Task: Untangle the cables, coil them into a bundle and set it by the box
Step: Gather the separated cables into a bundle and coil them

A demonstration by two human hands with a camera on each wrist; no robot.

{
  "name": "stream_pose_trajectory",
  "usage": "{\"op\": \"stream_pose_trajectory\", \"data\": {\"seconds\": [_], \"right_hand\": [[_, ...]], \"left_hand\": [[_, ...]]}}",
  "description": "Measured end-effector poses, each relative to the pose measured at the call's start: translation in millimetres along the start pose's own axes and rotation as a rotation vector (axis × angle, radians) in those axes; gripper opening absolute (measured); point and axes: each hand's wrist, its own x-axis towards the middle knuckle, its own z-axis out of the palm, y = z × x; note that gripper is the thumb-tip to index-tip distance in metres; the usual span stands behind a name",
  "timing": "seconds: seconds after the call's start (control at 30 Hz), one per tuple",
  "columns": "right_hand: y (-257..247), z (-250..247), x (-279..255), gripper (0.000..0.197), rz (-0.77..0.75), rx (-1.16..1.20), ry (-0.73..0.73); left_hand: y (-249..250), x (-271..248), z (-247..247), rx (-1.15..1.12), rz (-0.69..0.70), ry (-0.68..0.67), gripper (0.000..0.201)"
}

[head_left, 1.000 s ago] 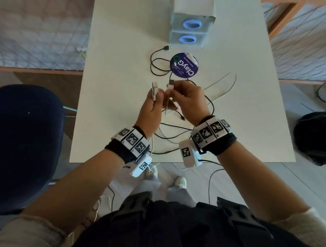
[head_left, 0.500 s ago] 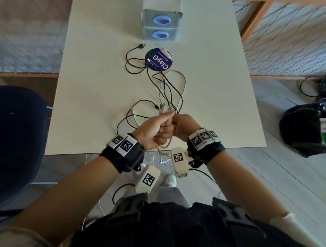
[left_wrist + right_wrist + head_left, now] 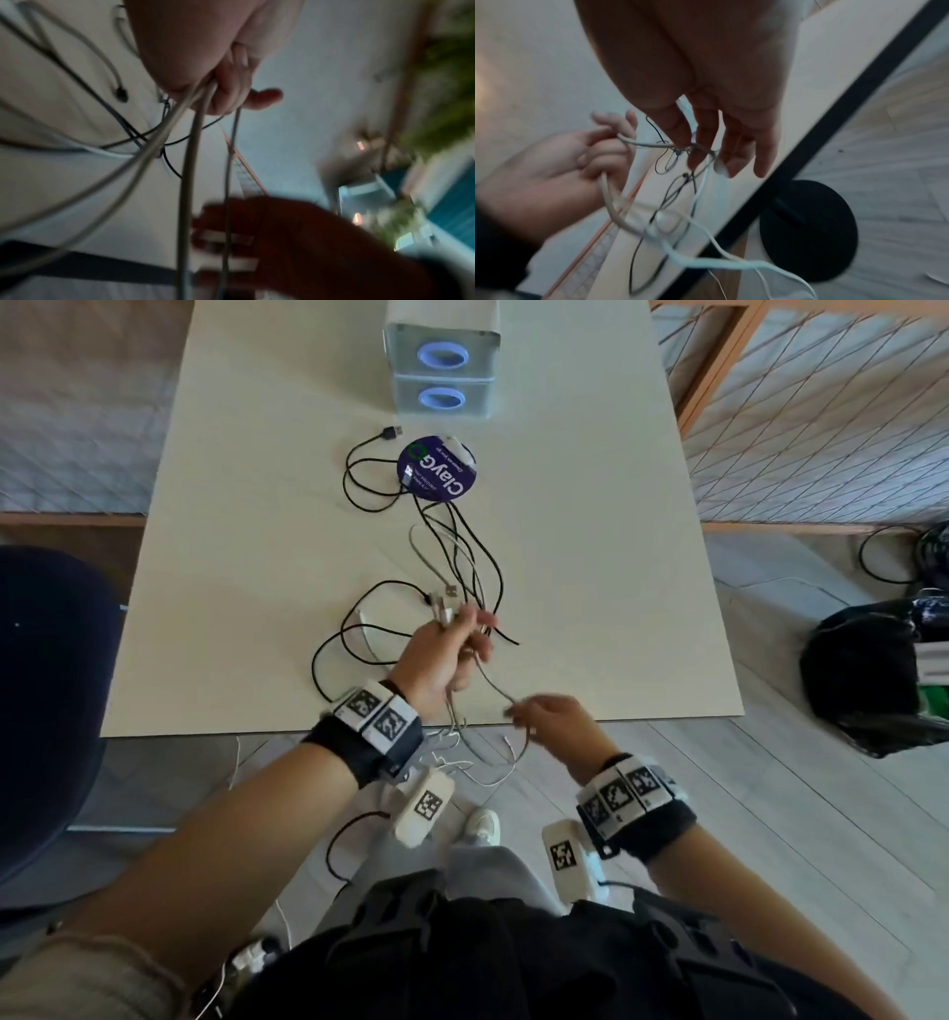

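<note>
Black and pale grey cables lie tangled on the cream table [image 3: 616, 557], running from a purple disc [image 3: 436, 467] toward me. My left hand [image 3: 452, 634] grips a bunch of grey cables [image 3: 190, 182] in its curled fingers [image 3: 228, 91], and their plugs [image 3: 442, 607] stick up above the fist. My right hand [image 3: 518, 711] hovers at the table's near edge and pinches one grey cable [image 3: 490, 680] between thumb and forefinger [image 3: 700, 146]. Slack strands [image 3: 706, 257] hang below the edge. The pale blue box [image 3: 441, 392] stands at the far end.
A black cable loop [image 3: 359, 629] lies left of my left hand, and another black loop [image 3: 367, 477] lies beside the disc. A dark blue chair [image 3: 46, 685] stands at the left. A black bag [image 3: 868, 680] sits on the floor to the right.
My hands were pressed together half a second ago and have parted. The right hand has slid right along the grey cable, which now stretches between them. The left hand still holds the bunch.
</note>
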Motion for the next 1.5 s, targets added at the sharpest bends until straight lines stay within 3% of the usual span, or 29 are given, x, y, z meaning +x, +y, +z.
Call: {"op": "stream_pose_trajectory", "data": {"seconds": [0.07,0.2,0.23,0.3,0.47,0.63,0.77,0.9,1.0,1.13,1.2,1.27,1.3,1.37,1.5], "right_hand": [[-22,-3,11,0.023,-0.037,0.111,0.012],[-78,1,19,0.036,-0.144,0.288,-0.111],[-87,2,17,0.032,-0.201,0.323,-0.091],[-97,1,9,0.021,-0.302,0.343,-0.049],[-59,-3,-9,0.026,-0.341,0.308,-0.061],[-21,-8,-18,0.029,-0.329,0.461,0.019],[-29,-14,-21,0.03,-0.41,0.67,0.043],[-33,-15,-21,0.023,-0.447,0.643,0.053],[-25,-12,-22,0.023,-0.4,0.582,0.087],[-14,-4,-26,0.024,-0.438,0.568,0.148],[-11,-3,-29,0.026,-0.463,0.628,0.153],[-8,-3,-28,0.023,-0.483,0.64,0.116],[-6,-1,-28,0.02,-0.493,0.616,0.089],[0,2,-27,0.016,-0.509,0.547,0.034],[22,6,-31,0.021,-0.508,0.258,-0.079]], "left_hand": [[-12,-12,0,0.219,-0.016,-0.139,0.031],[-33,-38,0,0.736,-0.123,-0.407,0.037],[-36,-41,-2,0.76,-0.141,-0.429,0.035],[-39,-37,-14,0.59,-0.186,-0.453,0.028],[-31,-3,-36,0.047,-0.241,-0.18,0.026],[-27,20,-36,-0.093,-0.325,-0.134,0.04],[-34,26,-27,0.069,-0.376,-0.084,0.029],[6,50,-20,0.125,-0.161,0.023,0.035],[44,67,-21,0.129,-0.06,0.126,0.028],[40,52,-33,0.573,0.144,0.335,0.026],[17,34,-42,0.566,0.072,0.355,0.025],[-7,16,-42,0.358,-0.132,0.251,0.012],[-15,11,-38,0.267,-0.209,0.208,0.02],[-27,10,-30,0.111,-0.278,0.164,0.04],[-14,23,-17,-0.214,-0.37,0.116,0.029]]}}
